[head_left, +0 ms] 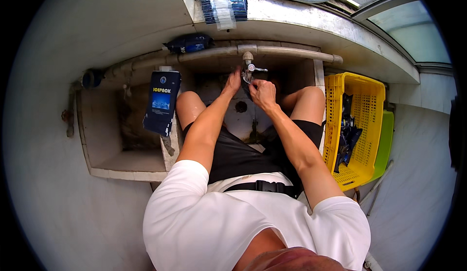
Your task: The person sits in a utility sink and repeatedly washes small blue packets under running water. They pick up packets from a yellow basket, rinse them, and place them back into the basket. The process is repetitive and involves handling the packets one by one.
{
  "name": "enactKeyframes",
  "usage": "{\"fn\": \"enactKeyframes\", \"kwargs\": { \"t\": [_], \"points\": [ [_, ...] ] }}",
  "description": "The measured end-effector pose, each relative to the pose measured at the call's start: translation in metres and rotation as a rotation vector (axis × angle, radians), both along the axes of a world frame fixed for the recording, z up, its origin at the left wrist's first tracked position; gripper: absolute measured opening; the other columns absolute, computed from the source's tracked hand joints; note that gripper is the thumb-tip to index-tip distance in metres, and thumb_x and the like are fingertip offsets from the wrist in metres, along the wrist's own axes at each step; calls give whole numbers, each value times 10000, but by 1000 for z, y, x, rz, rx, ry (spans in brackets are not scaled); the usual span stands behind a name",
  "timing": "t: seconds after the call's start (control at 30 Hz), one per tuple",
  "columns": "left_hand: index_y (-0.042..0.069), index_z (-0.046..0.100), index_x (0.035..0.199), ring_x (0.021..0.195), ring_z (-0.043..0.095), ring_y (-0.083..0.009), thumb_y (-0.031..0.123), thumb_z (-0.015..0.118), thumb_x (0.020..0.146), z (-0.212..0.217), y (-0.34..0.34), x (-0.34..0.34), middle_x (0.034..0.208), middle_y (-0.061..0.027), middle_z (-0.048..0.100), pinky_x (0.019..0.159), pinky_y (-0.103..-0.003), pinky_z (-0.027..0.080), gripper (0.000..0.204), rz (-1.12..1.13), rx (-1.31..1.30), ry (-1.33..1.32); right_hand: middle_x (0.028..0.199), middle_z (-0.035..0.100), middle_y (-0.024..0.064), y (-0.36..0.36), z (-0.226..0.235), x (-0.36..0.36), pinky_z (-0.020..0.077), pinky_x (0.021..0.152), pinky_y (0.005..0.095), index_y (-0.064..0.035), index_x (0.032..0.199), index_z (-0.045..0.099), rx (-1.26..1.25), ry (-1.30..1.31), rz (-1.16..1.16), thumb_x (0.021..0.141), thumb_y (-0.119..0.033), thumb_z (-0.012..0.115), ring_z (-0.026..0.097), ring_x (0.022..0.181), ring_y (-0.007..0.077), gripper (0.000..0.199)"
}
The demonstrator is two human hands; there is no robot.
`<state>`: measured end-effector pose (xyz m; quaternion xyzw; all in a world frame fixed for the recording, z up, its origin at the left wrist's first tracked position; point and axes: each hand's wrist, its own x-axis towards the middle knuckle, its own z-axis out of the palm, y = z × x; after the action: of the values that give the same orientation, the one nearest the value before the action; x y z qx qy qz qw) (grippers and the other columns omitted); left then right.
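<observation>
Concrete walls point(311, 76) enclose the wash basin where a dark pouch, barely visible, is held under the metal tap point(249, 68). The right hand point(262, 93) is closed on it; the left hand point(233, 82) steadies it, fingers mostly together. The opening is best kept directly beneath the spout.

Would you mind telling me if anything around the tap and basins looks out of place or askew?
One thing: a dark blue pack stands tilted on the wall between the basins, overhanging the left basin. Both hands, left hand and right hand, are at the tap.
</observation>
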<state>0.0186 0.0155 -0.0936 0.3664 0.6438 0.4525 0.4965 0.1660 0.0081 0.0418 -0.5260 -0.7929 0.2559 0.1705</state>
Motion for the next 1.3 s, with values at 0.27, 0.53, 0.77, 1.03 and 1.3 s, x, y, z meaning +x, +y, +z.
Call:
{"fn": "enactKeyframes", "kwargs": {
  "t": [0.27,0.53,0.77,1.03,1.3],
  "points": [
    [-92,534,1197,1263,415,-423,653,192,918,-11,1,16,1214,-337,525,1027,-393,322,865,24,-108,31,678,615,225,3,-4,4,501,605,432,-59,824,720,-21,37,-40,784,-226,635,635,653,380,192],
    [-92,577,1126,1232,445,-432,697,159,893,-6,2,19,1142,-363,544,1009,-414,335,923,-27,-187,45,686,622,216,4,-4,8,503,618,430,-68,836,722,-48,39,-55,779,-234,643,640,667,373,193],
    [-94,612,1064,1171,515,-412,688,217,894,-17,-3,-6,1071,-337,594,970,-413,360,893,-22,-237,40,702,635,195,1,1,-7,507,634,425,-79,830,727,-41,11,-16,764,-236,648,639,676,366,187],
    [-126,571,1134,1128,560,-342,631,289,913,28,-3,33,1165,-287,583,950,-416,395,838,117,-586,147,899,665,141,-8,-54,28,502,666,360,-78,1006,684,-207,159,-337,747,-297,713,649,749,248,341],
    [65,500,1289,1276,432,-287,424,402,973,41,-66,-4,1299,-134,538,1033,-496,303,489,112,-689,-592,1276,532,193,-45,-21,56,415,993,351,69,1327,417,-933,534,-414,604,-333,841,524,1169,274,930]
  ]
}}
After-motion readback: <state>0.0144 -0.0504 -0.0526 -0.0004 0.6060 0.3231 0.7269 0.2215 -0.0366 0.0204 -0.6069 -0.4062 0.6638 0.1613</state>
